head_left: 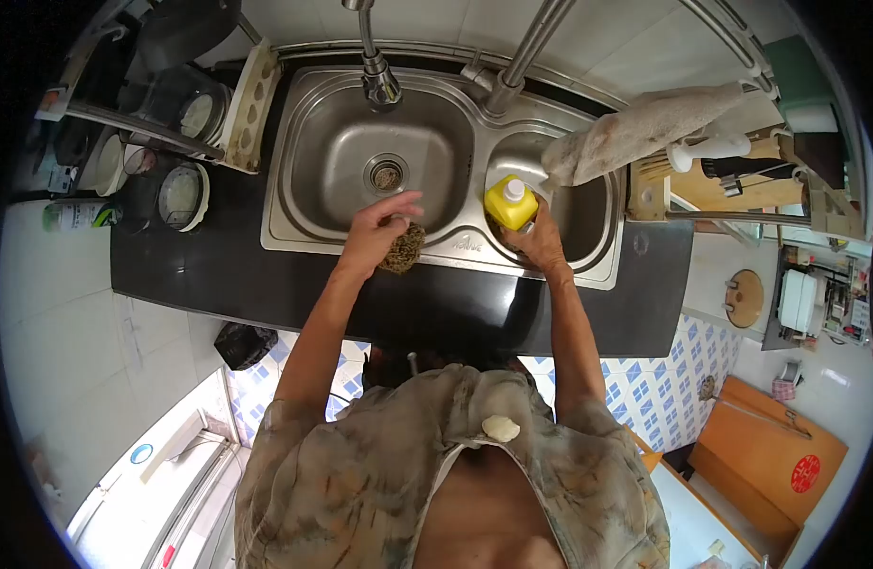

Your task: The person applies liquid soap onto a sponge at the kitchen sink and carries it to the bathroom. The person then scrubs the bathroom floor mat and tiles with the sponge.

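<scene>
My left hand (375,232) is above the front rim of the large sink bowl, fingers stretched to the right and apart. Right beside its thumb, a brownish mesh scouring ball (403,248) lies at the sink's front edge; whether the hand touches it I cannot tell. My right hand (541,239) curls around the side of a yellow bottle (508,203) with a white cap, at the small sink bowl. Part of the bottle's lower end is hidden by the hand. Both bowls belong to a steel double sink (277,213).
A faucet (381,87) hangs over the large bowl, and a thick metal pipe (526,57) rises behind the divider. A grey cloth (645,133) drapes over the small bowl's right side. Dish racks flank the sink; a glass container (182,196) stands left on the black counter (209,270).
</scene>
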A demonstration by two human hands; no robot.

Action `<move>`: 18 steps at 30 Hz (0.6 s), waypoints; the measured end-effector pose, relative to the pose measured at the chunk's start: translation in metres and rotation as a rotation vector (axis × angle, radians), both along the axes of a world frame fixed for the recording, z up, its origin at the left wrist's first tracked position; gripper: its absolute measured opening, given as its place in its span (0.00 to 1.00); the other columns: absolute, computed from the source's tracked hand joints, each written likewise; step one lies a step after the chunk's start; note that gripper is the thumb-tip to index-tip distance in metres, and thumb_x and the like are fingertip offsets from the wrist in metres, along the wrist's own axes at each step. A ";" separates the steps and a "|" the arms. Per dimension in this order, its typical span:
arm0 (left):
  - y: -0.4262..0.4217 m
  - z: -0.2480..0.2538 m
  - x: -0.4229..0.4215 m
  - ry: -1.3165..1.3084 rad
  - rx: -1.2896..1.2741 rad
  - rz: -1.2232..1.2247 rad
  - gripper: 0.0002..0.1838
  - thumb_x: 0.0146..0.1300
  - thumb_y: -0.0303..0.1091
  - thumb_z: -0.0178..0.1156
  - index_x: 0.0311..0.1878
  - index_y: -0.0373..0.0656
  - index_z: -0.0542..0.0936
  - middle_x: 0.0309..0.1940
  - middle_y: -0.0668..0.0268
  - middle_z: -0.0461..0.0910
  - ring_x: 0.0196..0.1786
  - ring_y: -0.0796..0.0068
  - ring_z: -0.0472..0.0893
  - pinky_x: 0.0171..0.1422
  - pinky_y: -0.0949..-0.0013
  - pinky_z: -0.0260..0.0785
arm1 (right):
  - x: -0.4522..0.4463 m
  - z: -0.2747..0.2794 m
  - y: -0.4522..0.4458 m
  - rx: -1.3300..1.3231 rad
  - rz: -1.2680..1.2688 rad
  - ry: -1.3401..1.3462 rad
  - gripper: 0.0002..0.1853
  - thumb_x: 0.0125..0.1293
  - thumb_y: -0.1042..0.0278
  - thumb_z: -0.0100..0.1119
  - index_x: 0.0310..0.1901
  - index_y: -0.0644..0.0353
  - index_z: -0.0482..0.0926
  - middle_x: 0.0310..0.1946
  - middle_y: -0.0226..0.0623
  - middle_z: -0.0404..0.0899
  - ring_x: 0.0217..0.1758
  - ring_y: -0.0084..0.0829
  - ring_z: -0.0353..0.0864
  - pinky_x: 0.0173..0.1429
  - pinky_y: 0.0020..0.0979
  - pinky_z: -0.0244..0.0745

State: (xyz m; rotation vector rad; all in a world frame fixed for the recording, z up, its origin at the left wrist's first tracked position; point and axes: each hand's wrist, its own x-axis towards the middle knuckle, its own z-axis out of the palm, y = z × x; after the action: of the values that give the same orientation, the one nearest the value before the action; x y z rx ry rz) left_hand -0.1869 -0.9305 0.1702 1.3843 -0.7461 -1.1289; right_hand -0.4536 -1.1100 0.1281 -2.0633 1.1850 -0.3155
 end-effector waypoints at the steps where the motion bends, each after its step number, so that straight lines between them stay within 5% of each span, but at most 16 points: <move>1: -0.006 -0.004 0.000 -0.181 -0.040 -0.052 0.20 0.66 0.26 0.59 0.62 0.41 0.79 0.40 0.63 0.84 0.40 0.73 0.84 0.49 0.67 0.76 | 0.002 0.000 -0.001 -0.028 -0.001 -0.019 0.48 0.47 0.53 0.75 0.65 0.69 0.62 0.54 0.59 0.77 0.60 0.54 0.78 0.66 0.42 0.72; 4: -0.027 0.005 -0.005 -0.362 0.007 -0.179 0.21 0.65 0.29 0.62 0.62 0.48 0.79 0.39 0.64 0.86 0.38 0.75 0.83 0.49 0.69 0.75 | 0.005 0.014 0.001 -0.053 -0.002 0.043 0.47 0.47 0.54 0.75 0.65 0.69 0.63 0.52 0.59 0.79 0.58 0.55 0.79 0.63 0.43 0.74; 10: -0.061 0.061 -0.018 -0.753 0.003 -0.350 0.28 0.63 0.41 0.65 0.67 0.62 0.74 0.36 0.62 0.85 0.37 0.61 0.84 0.47 0.62 0.75 | 0.017 0.066 -0.001 -0.160 0.184 0.166 0.44 0.45 0.57 0.75 0.64 0.65 0.66 0.48 0.58 0.81 0.52 0.57 0.82 0.57 0.44 0.78; 18: -0.070 0.065 -0.014 -1.063 -0.216 -0.427 0.19 0.63 0.41 0.62 0.56 0.47 0.77 0.37 0.59 0.83 0.42 0.56 0.83 0.46 0.56 0.75 | 0.041 0.118 -0.007 -0.115 0.420 0.329 0.41 0.43 0.57 0.74 0.60 0.63 0.69 0.42 0.56 0.83 0.48 0.55 0.83 0.54 0.44 0.79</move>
State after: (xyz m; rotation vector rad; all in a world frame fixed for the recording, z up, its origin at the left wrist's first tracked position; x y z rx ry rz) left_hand -0.2012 -1.0006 0.2352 1.6400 -1.9264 -0.5030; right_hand -0.4123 -1.1169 0.2459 -2.4655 0.8938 0.1657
